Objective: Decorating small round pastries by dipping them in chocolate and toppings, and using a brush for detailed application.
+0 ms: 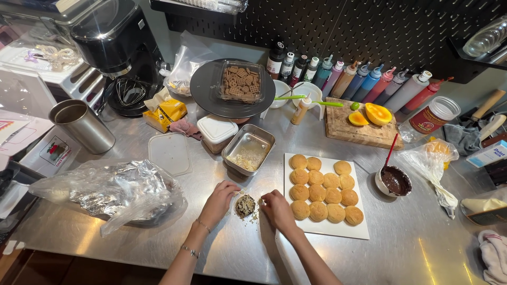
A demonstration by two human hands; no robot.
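Dark, crumb-coated ball (245, 205), one piece, sitting on the steel counter (211, 248) between my two hands amid loose crumbs. My left hand (219, 199) cups its left side, fingers curled loosely against it; my right hand (277, 207) does likewise from the right, half closed, fingertips touching the ball; neither lifts it. Just right of my right hand: white rectangular board (338, 230) bearing rows of round golden cookies (325, 188). Directly beyond the ball: metal pan (264, 138) holding pale crumbs. Further right: small white bowl of chocolate (393, 181) with a red-handled tool standing in it. Left of my left hand: crumpled clear plastic bag (108, 191). At the counter's rear: row of coloured squeeze bottles (359, 79).
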